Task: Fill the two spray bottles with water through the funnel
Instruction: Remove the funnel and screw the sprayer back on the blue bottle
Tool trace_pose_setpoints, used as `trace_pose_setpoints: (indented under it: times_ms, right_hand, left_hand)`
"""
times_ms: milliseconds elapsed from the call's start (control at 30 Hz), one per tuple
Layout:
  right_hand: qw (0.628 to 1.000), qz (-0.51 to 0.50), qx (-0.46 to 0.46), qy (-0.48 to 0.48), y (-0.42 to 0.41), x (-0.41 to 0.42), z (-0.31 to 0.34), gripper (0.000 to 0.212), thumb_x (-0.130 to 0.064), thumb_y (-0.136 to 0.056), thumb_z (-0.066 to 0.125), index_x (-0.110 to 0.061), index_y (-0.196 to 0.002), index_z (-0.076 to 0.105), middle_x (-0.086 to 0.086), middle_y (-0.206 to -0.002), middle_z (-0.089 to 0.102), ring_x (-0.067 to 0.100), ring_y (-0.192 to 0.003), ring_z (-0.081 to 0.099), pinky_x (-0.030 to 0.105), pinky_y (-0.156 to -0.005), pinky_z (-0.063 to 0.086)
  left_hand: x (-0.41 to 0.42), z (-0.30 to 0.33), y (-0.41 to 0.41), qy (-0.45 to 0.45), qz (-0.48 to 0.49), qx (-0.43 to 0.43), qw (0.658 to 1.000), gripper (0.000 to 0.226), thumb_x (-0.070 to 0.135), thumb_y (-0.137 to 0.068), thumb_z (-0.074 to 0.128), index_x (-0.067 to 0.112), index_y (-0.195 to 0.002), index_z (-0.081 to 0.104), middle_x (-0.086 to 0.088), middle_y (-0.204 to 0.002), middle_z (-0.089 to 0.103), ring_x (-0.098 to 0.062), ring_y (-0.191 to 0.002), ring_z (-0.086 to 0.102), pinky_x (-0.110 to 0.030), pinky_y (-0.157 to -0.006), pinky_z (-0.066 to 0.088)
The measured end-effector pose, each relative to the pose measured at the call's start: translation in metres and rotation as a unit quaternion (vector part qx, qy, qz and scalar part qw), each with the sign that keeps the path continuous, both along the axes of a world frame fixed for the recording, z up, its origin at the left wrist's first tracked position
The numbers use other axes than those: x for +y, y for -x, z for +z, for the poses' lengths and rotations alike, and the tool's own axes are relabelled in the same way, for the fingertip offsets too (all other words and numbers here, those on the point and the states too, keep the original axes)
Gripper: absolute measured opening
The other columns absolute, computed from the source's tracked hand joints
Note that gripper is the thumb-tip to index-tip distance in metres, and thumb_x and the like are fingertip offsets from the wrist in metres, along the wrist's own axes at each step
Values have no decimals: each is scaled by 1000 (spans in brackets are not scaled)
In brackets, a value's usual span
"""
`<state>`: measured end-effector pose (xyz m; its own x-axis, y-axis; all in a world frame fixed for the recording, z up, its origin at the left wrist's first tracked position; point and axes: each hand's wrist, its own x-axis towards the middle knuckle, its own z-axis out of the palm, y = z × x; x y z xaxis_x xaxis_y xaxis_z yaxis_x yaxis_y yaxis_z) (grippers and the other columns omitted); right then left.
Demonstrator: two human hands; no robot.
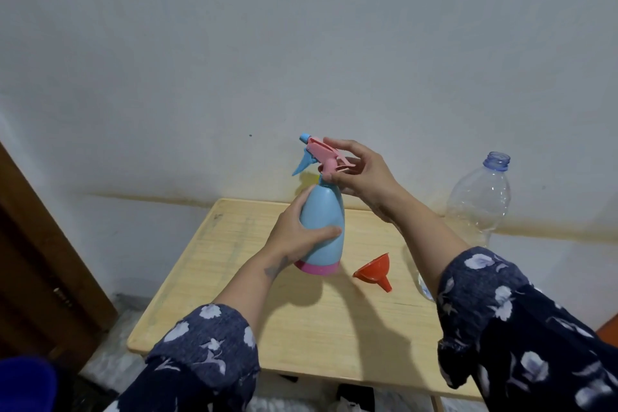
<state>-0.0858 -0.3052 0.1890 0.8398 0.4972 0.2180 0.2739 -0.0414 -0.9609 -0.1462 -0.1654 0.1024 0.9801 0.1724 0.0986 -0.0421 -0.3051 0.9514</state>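
Head view | step: unscrewing spray head (322,157), judged | left hand (297,234) wrapped round blue bottle (322,227) | right hand (359,170) pinching spray head | next: lift head off, seat orange funnel (373,271) lying on table (234,244)

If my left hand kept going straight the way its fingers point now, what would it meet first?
The left hand already grips the blue spray bottle, fingers pointing right across its body. Pushed on, it likely meets the right forearm next, though depth is unclear.

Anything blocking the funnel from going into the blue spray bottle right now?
Yes: the pink spray head sits on the blue spray bottle neck, gripped by the right hand. The funnel lies on the table.
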Motion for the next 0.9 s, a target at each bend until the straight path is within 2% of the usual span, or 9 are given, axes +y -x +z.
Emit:
trace_pose_setpoints:
  times_ms: [167,300,400,467,567,667,767,833,900]
  right_hand:
    - [993,-67,-81,54,2,2,-10,60,-14,-71,82,-27,-117,47,-11,-76,51,-3,-58,49,16,-66,41]
    - [991,-24,-78,110,1,-2,-9,54,-20,-81,74,-30,-122,40,-12,-88,57,8,-73,52,18,-71,43]
    - [994,14,-42,102,-2,-6,-5,50,-4,-86,65,-33,-122,45,2,-95,70,17,-87,63,18,-80,47]
    - [994,1,-54,94,-3,-4,-7,48,-2,-82,69,-29,-116,50,-6,-87,66,11,-78,60,17,-77,47]
    - [989,-65,-103,81,-1,2,-18,47,-16,-75,79,-27,-109,49,-23,-83,54,-6,-63,49,8,-62,39]
    - [986,-49,-118,103,0,4,-21,47,-26,-82,71,-36,-122,48,-19,-97,58,-2,-74,54,16,-73,46]
    - [993,-5,-66,97,-4,1,-16,64,-9,-86,65,-40,-138,42,-13,-112,61,4,-87,61,15,-80,49]
    - [991,-47,-88,93,-4,3,-20,66,-9,-79,72,-37,-133,48,-18,-102,61,9,-80,60,15,-76,49]
    - [978,-115,-137,111,-1,8,-28,56,-20,-74,79,-34,-122,53,-21,-82,53,5,-64,49,12,-63,41]
  left_hand:
    - [-6,-2,3,-45,19,1,999,84,51,-57,76,54,-131,38,16,-122,57,-13,-104,60,-45,-85,56]
    - [-6,-3,5,-77,32,15,996,84,53,-59,75,57,-132,33,15,-120,56,-14,-101,59,-44,-81,57]
    - [-5,-5,6,-107,48,20,993,86,57,-59,73,58,-133,28,13,-119,55,-15,-99,59,-43,-79,57]
    - [-6,-6,6,-127,59,16,990,86,57,-61,71,58,-134,27,13,-119,55,-15,-98,59,-43,-79,57]
    - [-11,-7,4,-138,77,11,987,87,57,-60,70,54,-136,28,13,-117,58,-15,-99,60,-42,-80,56]
    - [-12,-7,3,-134,92,13,987,84,54,-62,70,56,-134,28,13,-115,59,-16,-97,60,-41,-78,56]
    - [-11,-9,4,-149,105,19,983,82,53,-65,70,57,-134,26,12,-113,59,-18,-95,61,-41,-77,56]
    - [-15,-10,4,-157,117,19,980,80,53,-66,70,58,-133,26,13,-111,60,-18,-94,61,-41,-76,56]
    - [-21,-11,4,-166,130,20,977,80,53,-67,70,59,-133,25,14,-112,60,-17,-95,61,-40,-77,55]
